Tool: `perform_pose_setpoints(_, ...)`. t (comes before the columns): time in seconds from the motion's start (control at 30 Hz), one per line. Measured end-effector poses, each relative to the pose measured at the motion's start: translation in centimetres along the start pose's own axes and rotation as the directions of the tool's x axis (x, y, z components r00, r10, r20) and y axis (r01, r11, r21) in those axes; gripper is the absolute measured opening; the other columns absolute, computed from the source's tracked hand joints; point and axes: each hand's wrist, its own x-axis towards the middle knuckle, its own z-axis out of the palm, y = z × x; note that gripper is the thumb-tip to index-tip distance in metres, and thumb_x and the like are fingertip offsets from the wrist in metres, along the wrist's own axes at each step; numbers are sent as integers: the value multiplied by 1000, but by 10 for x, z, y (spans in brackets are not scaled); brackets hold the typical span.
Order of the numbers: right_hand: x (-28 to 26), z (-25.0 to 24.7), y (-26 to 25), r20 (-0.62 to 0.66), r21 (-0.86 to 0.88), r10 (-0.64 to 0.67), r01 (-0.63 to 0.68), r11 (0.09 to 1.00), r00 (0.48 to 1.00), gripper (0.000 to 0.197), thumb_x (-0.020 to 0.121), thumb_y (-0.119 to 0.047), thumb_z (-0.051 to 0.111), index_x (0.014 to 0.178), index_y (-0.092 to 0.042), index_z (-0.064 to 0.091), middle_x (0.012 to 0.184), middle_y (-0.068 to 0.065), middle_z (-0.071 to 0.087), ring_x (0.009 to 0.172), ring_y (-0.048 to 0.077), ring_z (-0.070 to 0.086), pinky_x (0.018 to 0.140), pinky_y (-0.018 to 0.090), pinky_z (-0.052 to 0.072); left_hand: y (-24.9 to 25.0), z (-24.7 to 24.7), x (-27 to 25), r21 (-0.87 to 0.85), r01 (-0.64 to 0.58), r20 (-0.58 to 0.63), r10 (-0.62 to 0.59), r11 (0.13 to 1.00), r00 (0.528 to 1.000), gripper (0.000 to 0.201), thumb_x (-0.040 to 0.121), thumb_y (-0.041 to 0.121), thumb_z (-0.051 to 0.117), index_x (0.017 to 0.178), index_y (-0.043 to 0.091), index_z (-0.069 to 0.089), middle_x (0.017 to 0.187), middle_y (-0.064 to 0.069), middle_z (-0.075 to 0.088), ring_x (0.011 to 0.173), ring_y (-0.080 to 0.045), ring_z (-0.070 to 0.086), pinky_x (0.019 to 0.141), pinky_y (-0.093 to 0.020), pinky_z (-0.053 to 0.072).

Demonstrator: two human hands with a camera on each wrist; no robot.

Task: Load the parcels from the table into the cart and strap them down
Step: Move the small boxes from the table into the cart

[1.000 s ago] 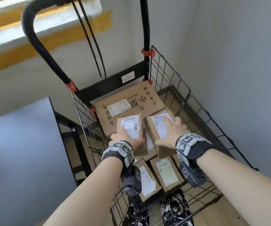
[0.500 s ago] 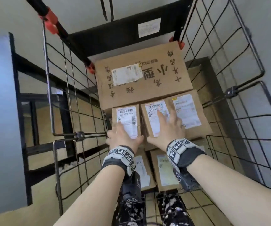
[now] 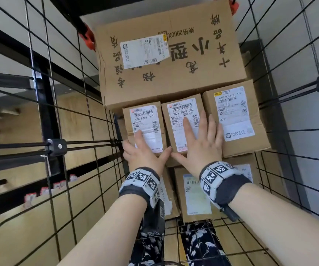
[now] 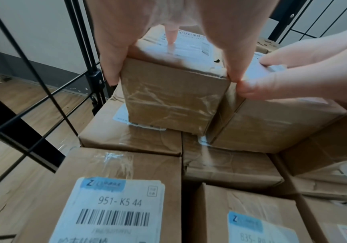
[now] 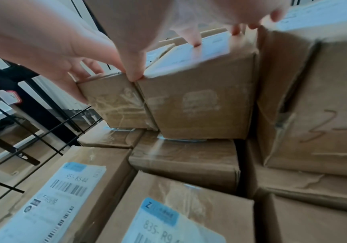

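From our head we look down into the cart (image 3: 59, 146). Our wrist cameras sit low and close behind our fingers. All views share two small parcels (image 3: 145, 125).

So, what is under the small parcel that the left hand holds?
The small parcel held by the left hand sits on flatter cardboard parcels, one with a partly covered white label. Anything deeper in the cart is hidden.

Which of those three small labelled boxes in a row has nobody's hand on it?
The rightmost small box, the widest of the three. The left hand grips the leftmost box, and the right hand lies flat on the middle box.
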Motion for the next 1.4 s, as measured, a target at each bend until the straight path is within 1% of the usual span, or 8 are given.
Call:
perform_pose_setpoints(0.17,2,-1,13,42,-85,-2,5,996,999,109,71,-82,41,146,-35,-23,150,20,-30,138,46,-25,110,66,-7,-3,1,-3,-25,-23,2,23,999,1000,80,83,51,58,145,22,17,147,-16,11,132,-36,25,105,-41,33)
perform_pose_setpoints(0.37,10,8,27,30,-96,-30,32,995,999,108,78,-71,49,133,-37,-39,147,22,-36,137,49,-23,112,64,-6,-4,1,1,-53,-13,13,14,999,1000,80,81,46,63,144,23,19,146,-14,13,130,-35,28,106,-41,33)
perform_pose_setpoints(0.67,13,12,25,17,-95,-25,26,995,1000,109,77,-73,46,133,-35,-39,147,23,-36,137,49,-25,109,63,-11,-5,-4,7,-57,-37,20,38,998,999,79,81,43,65,144,21,21,151,-11,12,136,-32,23,106,-42,33)
perform_pose_setpoints(0.97,9,3,22,70,-103,-27,34,994,997,110,79,-69,49,134,-34,-39,146,23,-38,136,50,-26,112,64,-8,-12,-16,21,25,-72,75,70,997,995,71,76,52,67,133,28,33,150,-11,23,131,-35,36,103,-48,41)
perform_pose_setpoints(1.1,5,-15,21,154,-98,-30,46,994,988,107,82,-51,60,144,-36,-26,147,20,-38,138,44,-28,114,60,-5,-9,-33,15,110,-18,107,6,994,994,61,81,45,64,134,36,35,152,-13,17,134,-36,31,103,-48,39)
perform_pose_setpoints(1.2,-2,-33,22,187,-61,-44,56,997,981,102,83,-32,63,149,-33,-15,151,17,-31,141,36,-27,117,52,-6,-4,-49,3,119,-3,118,-11,993,993,65,86,43,60,143,30,32,155,-12,10,139,-33,26,108,-44,34)
perform_pose_setpoints(1.3,-13,-56,22,185,-4,-47,49,999,982,94,85,-19,60,151,-29,-6,155,15,-22,143,33,-23,118,45,-4,3,-68,-8,139,-34,117,18,990,993,61,87,44,56,140,22,37,149,-13,26,132,-32,37,104,-41,38)
perform_pose_setpoints(1.4,-23,-91,14,141,61,-22,13,998,990,87,86,-14,59,152,-20,4,157,15,-9,145,32,-13,118,42,7,17,-103,-27,106,-90,117,77,990,990,51,85,43,56,129,19,49,129,-10,52,112,-29,56,94,-41,50)
